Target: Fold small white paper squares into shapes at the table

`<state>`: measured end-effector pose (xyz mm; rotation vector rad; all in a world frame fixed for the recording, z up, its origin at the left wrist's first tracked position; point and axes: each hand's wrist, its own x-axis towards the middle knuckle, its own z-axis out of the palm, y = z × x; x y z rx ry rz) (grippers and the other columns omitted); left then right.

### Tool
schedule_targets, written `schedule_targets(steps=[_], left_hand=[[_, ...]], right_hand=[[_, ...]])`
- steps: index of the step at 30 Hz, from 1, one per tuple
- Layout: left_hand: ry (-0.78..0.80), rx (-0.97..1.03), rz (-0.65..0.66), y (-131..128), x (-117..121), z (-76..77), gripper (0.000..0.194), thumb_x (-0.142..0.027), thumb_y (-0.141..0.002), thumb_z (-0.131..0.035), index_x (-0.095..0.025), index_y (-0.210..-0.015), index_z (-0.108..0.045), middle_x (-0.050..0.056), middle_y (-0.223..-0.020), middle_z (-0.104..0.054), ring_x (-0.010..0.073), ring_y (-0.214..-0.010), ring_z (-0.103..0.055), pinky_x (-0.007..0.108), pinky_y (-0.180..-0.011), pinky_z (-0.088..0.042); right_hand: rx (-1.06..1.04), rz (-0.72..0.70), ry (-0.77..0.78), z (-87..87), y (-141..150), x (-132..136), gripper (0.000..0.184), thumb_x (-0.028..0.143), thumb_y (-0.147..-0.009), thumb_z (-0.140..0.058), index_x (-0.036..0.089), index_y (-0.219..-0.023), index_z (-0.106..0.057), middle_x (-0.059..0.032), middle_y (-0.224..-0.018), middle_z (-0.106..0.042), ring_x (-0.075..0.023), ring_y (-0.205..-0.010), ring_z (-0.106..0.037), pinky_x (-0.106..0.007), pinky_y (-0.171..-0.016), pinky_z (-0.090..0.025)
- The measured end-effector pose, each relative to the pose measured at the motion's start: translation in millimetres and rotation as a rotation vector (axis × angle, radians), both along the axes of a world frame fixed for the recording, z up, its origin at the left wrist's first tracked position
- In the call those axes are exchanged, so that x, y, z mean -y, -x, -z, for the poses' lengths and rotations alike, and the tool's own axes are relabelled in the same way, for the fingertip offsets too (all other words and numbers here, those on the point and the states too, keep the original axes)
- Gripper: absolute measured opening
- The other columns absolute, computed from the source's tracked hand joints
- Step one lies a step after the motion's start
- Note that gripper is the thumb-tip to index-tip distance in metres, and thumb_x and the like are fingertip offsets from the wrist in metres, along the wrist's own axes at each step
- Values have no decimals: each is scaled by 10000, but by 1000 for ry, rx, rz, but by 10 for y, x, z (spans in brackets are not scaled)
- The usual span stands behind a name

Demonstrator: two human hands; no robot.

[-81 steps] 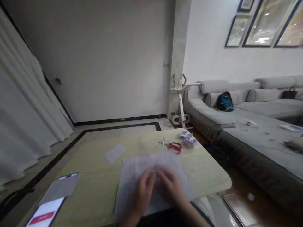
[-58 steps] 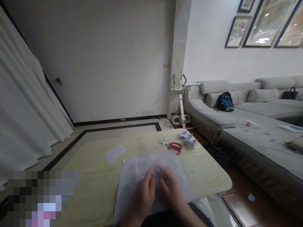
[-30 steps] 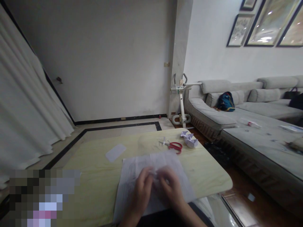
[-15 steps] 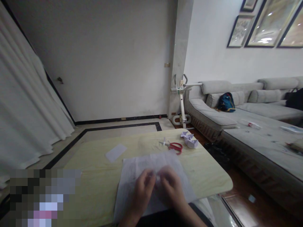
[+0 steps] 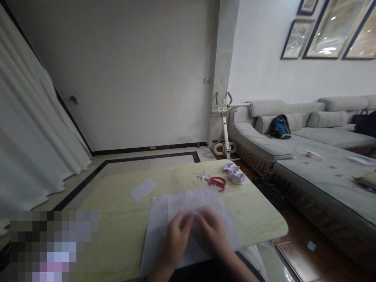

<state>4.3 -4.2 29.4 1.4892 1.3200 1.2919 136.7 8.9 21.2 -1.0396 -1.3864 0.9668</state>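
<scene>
My left hand point(image 5: 179, 231) and my right hand point(image 5: 209, 227) meet fingertip to fingertip above a large white sheet of paper point(image 5: 164, 207). Both have bent, pinched fingers. A small whitish piece point(image 5: 194, 214) shows between the fingertips, too blurred and covered to name its kind. Beyond the sheet lie red-handled scissors point(image 5: 217, 182), their blades pointing left. Several folded pale-purple paper pieces point(image 5: 235, 174) sit together at the table's far right corner. A white paper slip point(image 5: 143, 190) rests on the table, left of the scissors.
The pale wood-grain table point(image 5: 117, 219) has a rounded right corner. Right of it stands a long grey sofa point(image 5: 317, 172) with a blue backpack point(image 5: 280, 127). An exercise machine point(image 5: 225, 125) is near the wall, and a white curtain point(image 5: 35, 125) hangs at left.
My right hand has drawn slightly closer to my left at the fingertips, and the small whitish piece is more covered. The things on the table have stayed in place.
</scene>
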Motion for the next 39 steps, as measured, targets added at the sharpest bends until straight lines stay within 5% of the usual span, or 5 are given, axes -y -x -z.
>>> schedule_targets(steps=[23, 39], left_hand=[[76, -33, 54, -2, 12, -22, 263, -378, -801, -605, -170, -919, -713, 95, -884, -756, 259, -838, -700, 335, -748, -560], [21, 41, -127, 5, 26, -2, 351, -514, -801, -580, -173, -833, -656, 74, -781, -728, 238, -731, -694, 319, -645, -568]], right_hand=[[-72, 6, 16, 51, 11, -4, 187, 346, -826, -613, 198, -712, -617, -6, -646, -619, -165, -615, -576, -252, -568, -482], [-77, -40, 66, 120, -23, -43, 171, 336, -813, -608, 195, -718, -597, 10, -655, -563, -149, -619, -535, -230, -562, -459]])
